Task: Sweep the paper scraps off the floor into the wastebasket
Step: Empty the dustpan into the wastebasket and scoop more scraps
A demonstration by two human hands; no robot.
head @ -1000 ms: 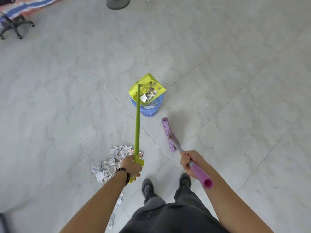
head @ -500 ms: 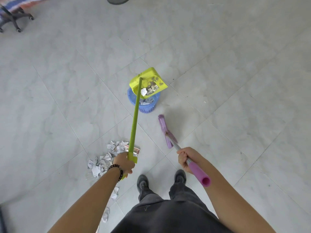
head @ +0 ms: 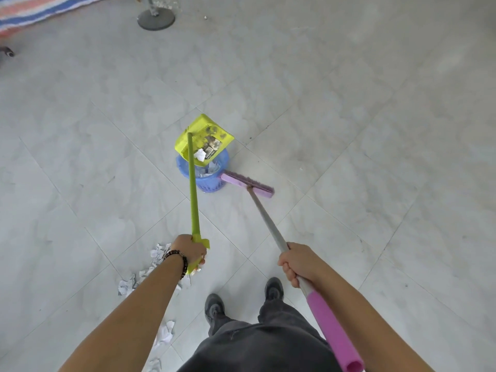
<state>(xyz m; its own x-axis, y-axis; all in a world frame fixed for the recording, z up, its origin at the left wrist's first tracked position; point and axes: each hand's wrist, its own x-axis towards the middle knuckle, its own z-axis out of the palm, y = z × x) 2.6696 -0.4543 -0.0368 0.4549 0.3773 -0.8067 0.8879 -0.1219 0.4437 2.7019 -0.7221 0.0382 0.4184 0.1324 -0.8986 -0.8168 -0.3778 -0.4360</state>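
My left hand (head: 190,252) grips the long handle of a lime-green dustpan (head: 204,138), which is tilted over a blue wastebasket (head: 210,181); a few paper scraps cling near the pan's lower lip and more lie inside the basket. My right hand (head: 299,261) grips the grey shaft of a purple broom. Its purple head (head: 247,183) sits just right of the basket, touching or nearly touching its rim. A heap of crumpled white paper scraps (head: 150,267) lies on the tiles, partly hidden by my left forearm.
A round grey stand base (head: 156,20) sits at the top left, with a striped mat (head: 40,9) beyond it and a chair caster (head: 8,52) at the far left. My feet (head: 243,299) stand behind the basket. Pale tiles stretch to the right.
The broom head has swung forward and turned crosswise, from the floor in front of my feet to the basket's right side. The dustpan stays tilted over the basket.
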